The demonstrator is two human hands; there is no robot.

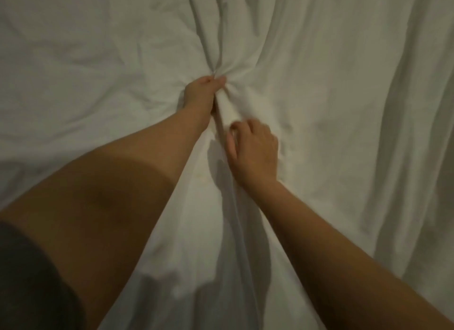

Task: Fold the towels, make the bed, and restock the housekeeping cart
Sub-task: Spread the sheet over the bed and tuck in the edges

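Step in hand: the person seems to be making the bed, gathering or straightening the linen along one crease.

Task's thing: the white sheet point(98, 71) is filling the whole view, lying rumpled under both arms. Towels and cart are not showing.

Raised fold point(220, 119): a narrow ridge of cloth is running from the centre of the view down toward 6 o'clock, with creases fanning out from its far end.

Left hand point(202, 91): it is reaching furthest, just above centre toward 12 o'clock, with thumb and fingertips pinching the far end of the raised fold.

Right hand point(255, 150): it is sitting just past centre toward 4 o'clock, right beside the fold, fingers curled and thumb lying along the ridge. Blur is hiding whether it is actually gripping the cloth.

Side drapes point(393, 133): long soft pleats are running top to bottom at 3 o'clock, well apart from the hands.

Dark sleeve point(29, 280): it is showing at 8 o'clock, on the left upper arm.

Handling, as a judgement: the cloth is looking light, thin and limp, so it is likely following any pull and bunching rather than sliding flat. It is neither fragile nor slippery.

Where to hold: pinching the ridge itself at two spaced points, as the hands are placed now, is probably giving the best control. Pulling from one point is risking new wrinkles.
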